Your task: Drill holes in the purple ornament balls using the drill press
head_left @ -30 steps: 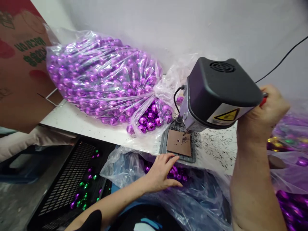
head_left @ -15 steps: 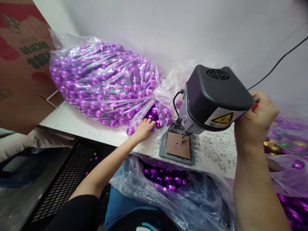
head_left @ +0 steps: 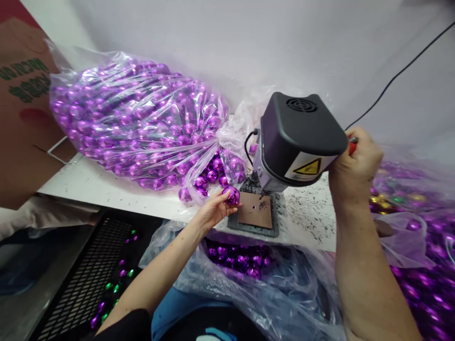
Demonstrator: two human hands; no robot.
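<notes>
My left hand (head_left: 213,210) pinches a shiny purple ball (head_left: 231,194) just left of the brown pad (head_left: 256,216) under a small bench drill (head_left: 296,139). Raised at the drill's right side, my right hand (head_left: 351,168) is closed round its red-tipped lever (head_left: 351,145). A big clear bag of purple balls (head_left: 135,123) lies on the white table (head_left: 106,189), its open mouth next to my left hand. Below the table edge, a second clear bag (head_left: 249,265) holds more purple balls.
A brown cardboard box (head_left: 21,118) stands at the far left. A black perforated crate (head_left: 88,279) with a few green and purple balls sits low on the left. More bagged balls (head_left: 419,227) lie to the right. Black shavings speckle the table near the drill.
My left hand rose from the lower bag, reached into the mouth of the big bag, and has come back toward the drill pad with one purple ball. The right hand stayed on the lever.
</notes>
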